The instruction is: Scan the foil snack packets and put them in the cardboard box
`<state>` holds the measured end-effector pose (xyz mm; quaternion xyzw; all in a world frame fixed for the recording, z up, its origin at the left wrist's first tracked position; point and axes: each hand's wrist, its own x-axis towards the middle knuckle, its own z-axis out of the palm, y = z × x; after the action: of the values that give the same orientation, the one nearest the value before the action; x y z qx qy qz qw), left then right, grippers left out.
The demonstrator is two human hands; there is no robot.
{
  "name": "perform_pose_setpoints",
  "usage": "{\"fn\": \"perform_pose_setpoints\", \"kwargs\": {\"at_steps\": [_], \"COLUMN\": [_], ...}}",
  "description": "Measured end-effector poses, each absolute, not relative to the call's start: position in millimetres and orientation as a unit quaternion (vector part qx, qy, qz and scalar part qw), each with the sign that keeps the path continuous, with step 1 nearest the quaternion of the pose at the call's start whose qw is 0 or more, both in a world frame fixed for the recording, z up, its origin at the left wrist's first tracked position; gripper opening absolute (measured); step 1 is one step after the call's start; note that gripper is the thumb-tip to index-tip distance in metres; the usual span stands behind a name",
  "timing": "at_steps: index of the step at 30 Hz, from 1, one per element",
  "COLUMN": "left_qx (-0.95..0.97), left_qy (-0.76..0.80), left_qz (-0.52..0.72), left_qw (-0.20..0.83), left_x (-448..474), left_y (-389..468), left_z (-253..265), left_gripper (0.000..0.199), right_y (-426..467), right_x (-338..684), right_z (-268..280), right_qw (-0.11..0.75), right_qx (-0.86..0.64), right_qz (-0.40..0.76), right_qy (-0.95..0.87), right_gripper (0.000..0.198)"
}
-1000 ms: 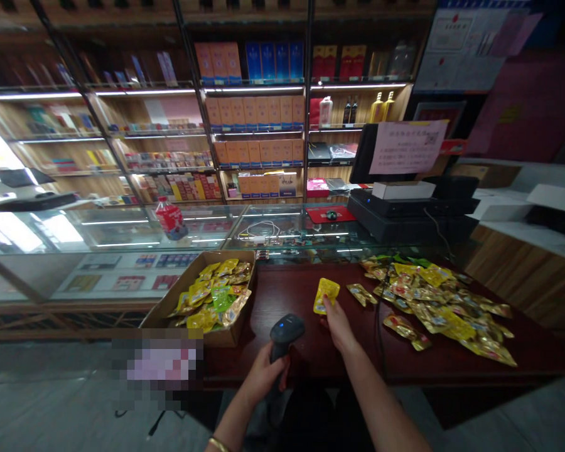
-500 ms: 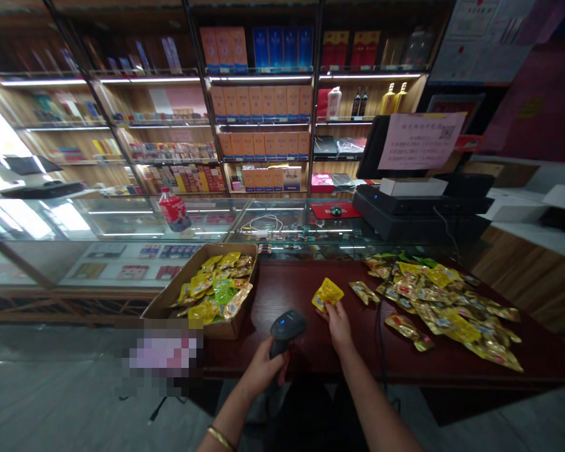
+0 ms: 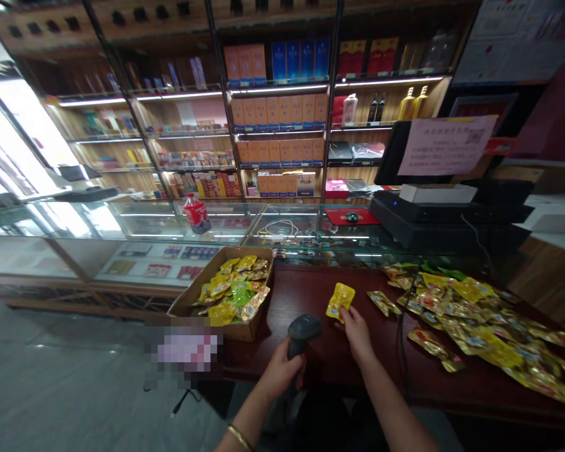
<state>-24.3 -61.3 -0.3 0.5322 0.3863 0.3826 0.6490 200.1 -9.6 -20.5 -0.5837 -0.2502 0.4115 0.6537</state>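
My left hand is wrapped round the handle of a dark barcode scanner, its head facing the right side. In my right hand is a yellow snack packet, pinched at its lower edge just above the dark red table. The packet lies a little to the right of the scanner's head. To the left stands an open cardboard box holding yellow, gold and green packets. A spread-out pile of similar packets covers the right side of the table, with a gold packet lying between it and my right hand.
A black cable runs down the table beside my right forearm. Behind are a glass counter with a red-labelled bottle, a red mouse pad and a monitor with a pink sheet. Shelves of boxes line the wall.
The view has swung left, so everything sits farther right. The packet in my right hand has turned more upright. The scanner remains in my left hand, its head turned slightly.
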Motion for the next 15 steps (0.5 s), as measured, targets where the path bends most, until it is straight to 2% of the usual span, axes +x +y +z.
{"fn": "perform_pose_setpoints", "kwargs": {"at_steps": [3,8,10,15], "left_qx": [0.509,0.493,0.489,0.499], "left_qy": [0.397,0.398,0.403,0.398], "left_qz": [0.398,0.411,0.411,0.406], "left_qw": [0.651,0.655,0.655,0.654], "left_x": [-23,-23,-24,-26], "left_y": [-60,-56,-56,-57], "left_z": [-4,-9,-9,-7], "left_gripper": [0.034,0.041,0.042,0.04], "right_y": [7,68,92,101], "right_x": [190,126,98,93], "right_z": [12,86,105,94], "right_qw": [0.59,0.529,0.519,0.525], "right_qx": [-0.622,-0.539,-0.519,-0.545], "right_qz": [0.403,0.452,0.457,0.396], "right_qy": [-0.32,-0.475,-0.502,-0.52], "right_gripper": [0.045,0.027,0.025,0.035]}}
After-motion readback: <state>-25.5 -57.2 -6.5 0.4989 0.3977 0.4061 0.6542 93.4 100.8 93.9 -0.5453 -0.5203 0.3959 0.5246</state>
